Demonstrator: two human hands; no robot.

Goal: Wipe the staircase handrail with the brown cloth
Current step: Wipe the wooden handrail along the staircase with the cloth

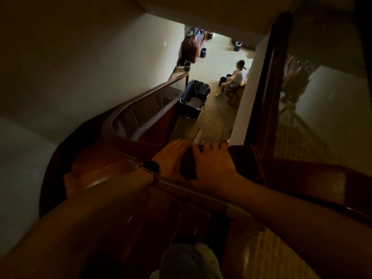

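- Pressing together, the left hand (171, 158) and right hand (213, 166) each keep a grip on the brown cloth (188, 166), bunched between them on the handrail (201, 190).
- Soft and limp, it likely wipes best folded flat under the palms.

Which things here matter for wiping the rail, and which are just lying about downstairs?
Part of the job:
brown cloth, pressed under both hands
left hand
right hand
wooden handrail, curving down the stairs

Just lying about:
laundry cart on the floor below
black bins by the cabinet
seated person
wristwatch
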